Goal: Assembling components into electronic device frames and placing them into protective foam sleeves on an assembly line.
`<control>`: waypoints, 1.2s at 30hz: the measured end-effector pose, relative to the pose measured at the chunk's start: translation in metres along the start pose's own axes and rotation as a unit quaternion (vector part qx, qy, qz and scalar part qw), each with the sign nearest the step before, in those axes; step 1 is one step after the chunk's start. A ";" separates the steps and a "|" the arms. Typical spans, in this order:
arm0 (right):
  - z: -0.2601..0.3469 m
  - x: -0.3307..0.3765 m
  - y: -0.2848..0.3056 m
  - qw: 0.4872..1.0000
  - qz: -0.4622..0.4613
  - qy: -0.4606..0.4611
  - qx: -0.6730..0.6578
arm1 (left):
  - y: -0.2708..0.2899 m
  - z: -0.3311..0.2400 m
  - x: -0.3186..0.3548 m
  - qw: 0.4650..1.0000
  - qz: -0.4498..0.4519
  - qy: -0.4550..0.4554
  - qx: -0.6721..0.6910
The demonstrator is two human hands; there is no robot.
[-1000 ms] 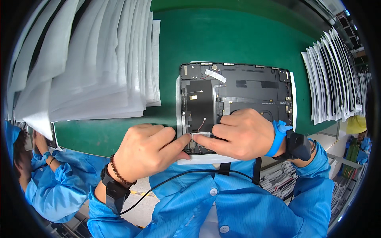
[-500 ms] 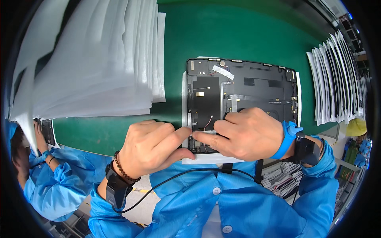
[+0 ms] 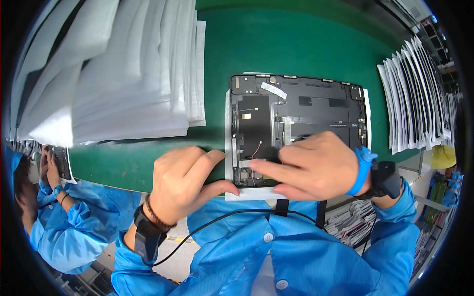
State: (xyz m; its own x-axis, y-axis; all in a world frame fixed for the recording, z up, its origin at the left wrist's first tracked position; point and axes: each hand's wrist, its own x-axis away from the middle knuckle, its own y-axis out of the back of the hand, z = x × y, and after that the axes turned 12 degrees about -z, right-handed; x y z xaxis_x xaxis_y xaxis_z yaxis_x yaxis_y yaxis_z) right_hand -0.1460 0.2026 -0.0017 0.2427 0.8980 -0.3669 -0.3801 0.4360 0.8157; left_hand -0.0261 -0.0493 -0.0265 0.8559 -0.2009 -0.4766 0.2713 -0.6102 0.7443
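A black electronics housing (image 3: 323, 111), shaped like a tablet or laptop shell, lies inner side up on a white sheet (image 3: 228, 123). It carries a white tape strip (image 3: 274, 91) near its top and a thin wire (image 3: 256, 150) lower left. My right hand (image 3: 316, 165) is over the lower part, its index finger stretched onto a pale strip (image 3: 245, 163) in the lower left. Its other fingers are partly bent, with nothing seen in them. My left hand (image 3: 187, 177) is at the lower-left corner, thumb beside the edge, index finger apart from the thumb, nothing between them.
Tall white sleeves (image 3: 128, 89) stand in a row at left, and another row of sleeves (image 3: 412, 98) stands at right on the green table (image 3: 291, 37). A co-worker's hands (image 3: 49, 167) hold a dark panel at far left. A black cable (image 3: 222, 214) crosses my front.
My left index finger has drawn back left off the housing. My right hand has shifted slightly right, its index finger extended, uncovering the pale strip. The housing has slid slightly left.
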 end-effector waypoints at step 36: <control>-0.012 0.120 0.040 0.789 -0.387 -0.455 -0.145 | -0.004 -0.064 -0.011 0.656 -0.162 0.438 0.594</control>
State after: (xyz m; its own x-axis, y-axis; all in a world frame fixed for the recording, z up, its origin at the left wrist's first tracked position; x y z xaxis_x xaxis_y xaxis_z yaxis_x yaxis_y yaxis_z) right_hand -0.1422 0.3287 -0.0188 0.9921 -0.0007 -0.1253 0.0411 0.9465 0.3199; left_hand -0.0087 0.0042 0.0062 0.9038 0.2857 0.3185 0.4117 -0.7834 -0.4656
